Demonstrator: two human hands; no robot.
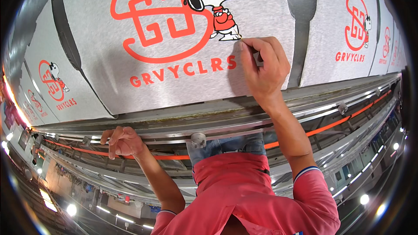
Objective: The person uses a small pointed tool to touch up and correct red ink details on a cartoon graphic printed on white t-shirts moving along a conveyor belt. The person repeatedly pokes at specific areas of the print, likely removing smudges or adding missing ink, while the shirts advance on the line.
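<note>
A light grey fabric panel (pixel 174 82) printed with a red emblem, lettering and a cartoon dog in sunglasses fills the upper middle of the head view. My right hand (pixel 266 63) is on it at the dog's feet, fingers curled and thumb near the index fingertip; whatever they may hold is too small or hidden to make out. My left hand (pixel 123 141) hangs lower left, just off the metal edge (pixel 174 126) below the panel, its fingers loosely bent and apart with nothing in them.
Similar printed panels (pixel 335 74) (pixel 76 111) continue to both sides, separated by dark grey strips (pixel 302 8). A metal rail with round knobs (pixel 198 139) and an orange band (pixel 172 156) runs before my waist. A person (pixel 35 148) stands at the far left.
</note>
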